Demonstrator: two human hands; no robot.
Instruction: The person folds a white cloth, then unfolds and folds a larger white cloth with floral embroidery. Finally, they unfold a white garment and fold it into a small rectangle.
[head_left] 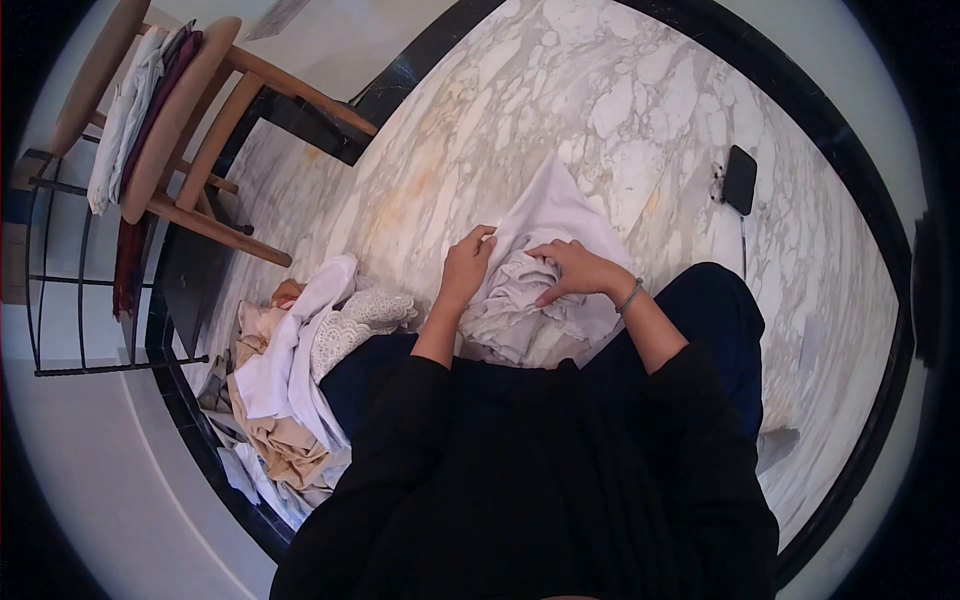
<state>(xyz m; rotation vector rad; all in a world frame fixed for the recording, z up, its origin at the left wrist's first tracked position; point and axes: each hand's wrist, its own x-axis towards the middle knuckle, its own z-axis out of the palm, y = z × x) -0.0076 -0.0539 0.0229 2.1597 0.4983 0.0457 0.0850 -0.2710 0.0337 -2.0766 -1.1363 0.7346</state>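
Note:
A white cloth garment (560, 205) lies on the marble floor in front of my body, a smooth corner pointing away from me and a crumpled, gathered part nearer my lap. At its left edge, my left hand (468, 265) has its fingers closed on the fabric. My right hand (580, 270) is over the bunched part, thumb and fingers curled around folds of the same garment. What kind of garment it is cannot be made out.
Left of my leg is a heap of clothes (290, 380), white, beige and lacy. A wooden chair (210, 120) with folded clothes (135, 120) on it stands beside a black wire rack (80, 280). A phone (739, 180) lies on the floor at the right.

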